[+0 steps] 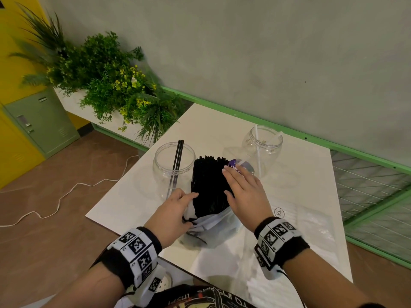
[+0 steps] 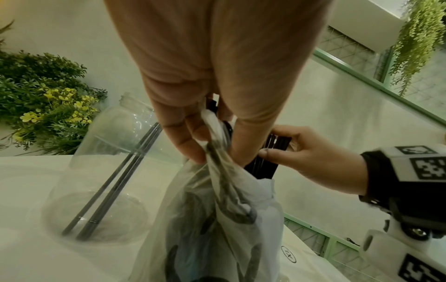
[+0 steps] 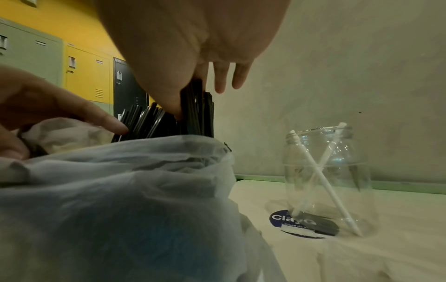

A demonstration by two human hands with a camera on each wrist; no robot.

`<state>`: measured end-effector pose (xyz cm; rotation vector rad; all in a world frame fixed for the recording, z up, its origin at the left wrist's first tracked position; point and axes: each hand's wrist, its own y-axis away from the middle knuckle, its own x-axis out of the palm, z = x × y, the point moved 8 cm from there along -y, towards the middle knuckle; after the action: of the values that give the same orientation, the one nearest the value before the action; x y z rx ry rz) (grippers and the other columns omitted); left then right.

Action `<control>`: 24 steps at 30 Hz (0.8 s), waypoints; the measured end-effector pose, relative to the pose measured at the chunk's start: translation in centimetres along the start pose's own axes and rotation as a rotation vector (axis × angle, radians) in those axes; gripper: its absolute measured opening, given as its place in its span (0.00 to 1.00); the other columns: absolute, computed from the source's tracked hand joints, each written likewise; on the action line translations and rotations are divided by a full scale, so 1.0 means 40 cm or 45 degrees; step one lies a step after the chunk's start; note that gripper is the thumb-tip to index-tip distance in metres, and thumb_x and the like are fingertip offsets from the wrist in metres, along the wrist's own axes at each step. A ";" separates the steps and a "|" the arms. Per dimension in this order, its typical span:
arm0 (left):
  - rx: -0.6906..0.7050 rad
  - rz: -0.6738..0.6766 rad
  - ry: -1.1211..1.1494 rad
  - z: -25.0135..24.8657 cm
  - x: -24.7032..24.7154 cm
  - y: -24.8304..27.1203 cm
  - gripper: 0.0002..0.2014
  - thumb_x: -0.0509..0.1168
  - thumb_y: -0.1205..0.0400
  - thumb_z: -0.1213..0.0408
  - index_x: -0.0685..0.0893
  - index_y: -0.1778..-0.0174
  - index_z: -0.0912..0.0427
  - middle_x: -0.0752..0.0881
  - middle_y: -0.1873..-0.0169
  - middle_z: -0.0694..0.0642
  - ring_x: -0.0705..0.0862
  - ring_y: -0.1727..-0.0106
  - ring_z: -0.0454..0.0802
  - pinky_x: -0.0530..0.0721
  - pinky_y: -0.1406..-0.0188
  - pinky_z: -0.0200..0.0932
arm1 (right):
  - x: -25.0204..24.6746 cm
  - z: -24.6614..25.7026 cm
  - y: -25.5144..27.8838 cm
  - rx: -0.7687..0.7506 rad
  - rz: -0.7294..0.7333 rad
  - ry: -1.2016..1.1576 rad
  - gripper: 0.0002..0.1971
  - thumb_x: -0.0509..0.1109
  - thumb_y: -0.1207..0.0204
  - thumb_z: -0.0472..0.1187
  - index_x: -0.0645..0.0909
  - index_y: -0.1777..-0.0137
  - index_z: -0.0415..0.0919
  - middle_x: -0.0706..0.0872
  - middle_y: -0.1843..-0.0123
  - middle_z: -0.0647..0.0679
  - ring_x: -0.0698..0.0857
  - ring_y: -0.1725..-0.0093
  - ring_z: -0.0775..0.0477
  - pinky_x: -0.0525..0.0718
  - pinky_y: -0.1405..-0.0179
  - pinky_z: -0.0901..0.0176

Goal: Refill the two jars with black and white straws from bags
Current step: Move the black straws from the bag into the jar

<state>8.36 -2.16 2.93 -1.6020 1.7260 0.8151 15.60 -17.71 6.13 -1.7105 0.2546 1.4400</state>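
Observation:
A bundle of black straws (image 1: 209,183) (image 3: 154,122) stands upright in a white plastic bag (image 1: 213,225) (image 2: 229,219) at the middle of the white table (image 1: 311,174). My left hand (image 1: 178,207) (image 2: 210,145) pinches the bag's rim, its forefinger against the straws. My right hand (image 1: 242,192) (image 2: 301,150) grips part of the bundle from the right, thumb pushed in among the straws. The left clear jar (image 1: 162,172) (image 2: 108,152) holds two black straws. The right clear jar (image 1: 266,147) (image 3: 328,181) holds two white straws (image 3: 323,183).
A clear plastic bag marked XL (image 1: 300,227) lies flat on the table's right side. A round purple sticker (image 1: 235,164) sits beside the right jar. Plants (image 1: 106,85) fill the planter at the back left. A green rail (image 1: 289,132) runs behind the table.

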 end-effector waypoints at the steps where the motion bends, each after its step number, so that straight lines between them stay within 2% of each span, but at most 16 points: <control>1: -0.001 0.000 -0.001 0.001 0.000 0.001 0.37 0.72 0.26 0.66 0.66 0.22 0.49 0.70 0.44 0.48 0.79 0.46 0.46 0.77 0.41 0.36 | -0.003 0.000 0.003 0.002 -0.010 -0.018 0.24 0.64 0.22 0.44 0.75 0.26 0.40 0.79 0.26 0.48 0.73 0.26 0.42 0.80 0.35 0.43; 3: 0.004 0.000 0.002 0.002 0.001 0.003 0.37 0.73 0.27 0.67 0.66 0.22 0.49 0.70 0.44 0.48 0.79 0.46 0.46 0.77 0.41 0.36 | -0.012 0.004 0.005 -0.011 -0.023 -0.038 0.24 0.61 0.21 0.44 0.73 0.24 0.41 0.79 0.27 0.48 0.74 0.26 0.42 0.80 0.35 0.44; 6: 0.027 -0.003 -0.005 -0.001 0.003 0.003 0.37 0.73 0.27 0.67 0.66 0.22 0.49 0.69 0.45 0.47 0.79 0.46 0.45 0.77 0.41 0.36 | -0.035 0.011 0.014 -0.004 -0.057 -0.059 0.30 0.68 0.22 0.41 0.64 0.21 0.44 0.73 0.23 0.46 0.71 0.24 0.40 0.76 0.30 0.43; 8: 0.043 -0.002 -0.007 -0.002 0.005 0.002 0.37 0.73 0.27 0.67 0.66 0.22 0.49 0.69 0.46 0.47 0.79 0.46 0.45 0.78 0.40 0.38 | -0.066 0.047 0.030 -0.122 -0.192 -0.159 0.27 0.70 0.23 0.40 0.69 0.25 0.43 0.73 0.26 0.45 0.74 0.29 0.38 0.73 0.30 0.46; 10: 0.050 -0.001 -0.013 -0.001 0.006 0.002 0.37 0.73 0.28 0.67 0.67 0.23 0.48 0.69 0.47 0.46 0.79 0.46 0.46 0.79 0.40 0.41 | -0.074 0.117 0.062 -0.372 -0.231 -0.301 0.18 0.71 0.22 0.40 0.76 0.34 0.39 0.79 0.36 0.43 0.79 0.39 0.39 0.76 0.36 0.50; 12: 0.074 -0.006 0.001 -0.002 0.007 0.002 0.37 0.73 0.29 0.68 0.68 0.23 0.48 0.70 0.47 0.46 0.79 0.47 0.45 0.80 0.40 0.43 | -0.032 0.178 0.095 -0.543 -0.043 -0.297 0.16 0.70 0.21 0.47 0.78 0.38 0.38 0.82 0.42 0.44 0.79 0.42 0.42 0.76 0.39 0.52; 14: 0.092 -0.001 0.028 -0.006 0.008 0.002 0.36 0.73 0.28 0.68 0.69 0.24 0.48 0.70 0.47 0.46 0.79 0.47 0.44 0.78 0.39 0.40 | 0.045 0.182 0.116 -0.477 0.229 -0.165 0.26 0.70 0.28 0.59 0.75 0.37 0.42 0.81 0.40 0.48 0.76 0.39 0.44 0.73 0.39 0.54; 16: 0.108 -0.009 0.043 -0.015 0.005 0.006 0.33 0.72 0.27 0.67 0.71 0.26 0.46 0.70 0.48 0.45 0.78 0.49 0.42 0.77 0.41 0.35 | 0.101 0.165 0.127 -0.352 0.398 -0.061 0.32 0.73 0.37 0.62 0.73 0.37 0.44 0.80 0.44 0.50 0.76 0.42 0.46 0.69 0.41 0.55; 18: 0.126 -0.017 0.040 -0.024 0.002 0.012 0.28 0.71 0.25 0.65 0.74 0.30 0.44 0.70 0.48 0.44 0.77 0.51 0.41 0.76 0.44 0.32 | 0.117 0.159 0.126 -0.327 0.381 0.009 0.28 0.76 0.39 0.55 0.74 0.41 0.45 0.80 0.52 0.52 0.77 0.52 0.47 0.68 0.48 0.55; 21: 0.122 0.002 0.055 -0.032 0.000 0.023 0.23 0.73 0.26 0.57 0.77 0.35 0.45 0.70 0.47 0.44 0.77 0.51 0.40 0.77 0.44 0.36 | 0.113 0.147 0.117 -0.296 0.299 -0.002 0.23 0.77 0.44 0.45 0.73 0.50 0.46 0.80 0.62 0.53 0.78 0.63 0.48 0.67 0.56 0.55; 24: 0.090 0.082 0.032 -0.031 0.014 0.028 0.29 0.77 0.33 0.48 0.75 0.37 0.43 0.67 0.46 0.43 0.75 0.50 0.40 0.77 0.46 0.36 | 0.115 0.131 0.113 -0.242 0.294 -0.010 0.25 0.76 0.51 0.38 0.67 0.57 0.47 0.77 0.73 0.55 0.77 0.73 0.48 0.66 0.60 0.56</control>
<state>7.14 -3.39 3.25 -1.5225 1.8123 0.7592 10.47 -15.10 0.16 -1.8760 0.3283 1.6842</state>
